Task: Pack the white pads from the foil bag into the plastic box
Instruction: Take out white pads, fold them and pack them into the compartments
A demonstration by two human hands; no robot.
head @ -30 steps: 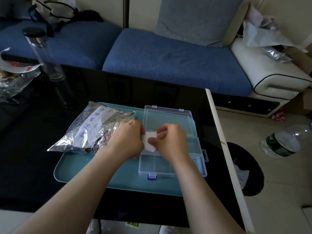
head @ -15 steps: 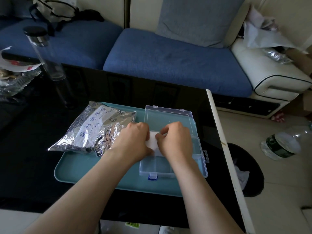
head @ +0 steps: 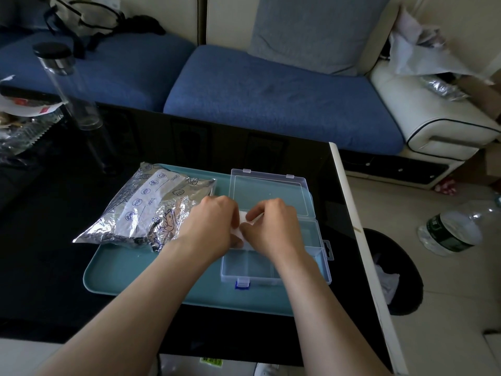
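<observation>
Left grip (head: 210,226) and right grip (head: 273,229) pinch one pad (head: 242,221) over one box (head: 248,264).

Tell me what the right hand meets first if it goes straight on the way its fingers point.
The right hand points its fingers left at the white pad it pinches; just beyond, probably the left hand.

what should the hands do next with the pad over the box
Probably lower the white pad into the compartment of the plastic box beneath it and let go. The left hand and right hand both pinch it just over the open box, whose visible compartments look empty.
</observation>
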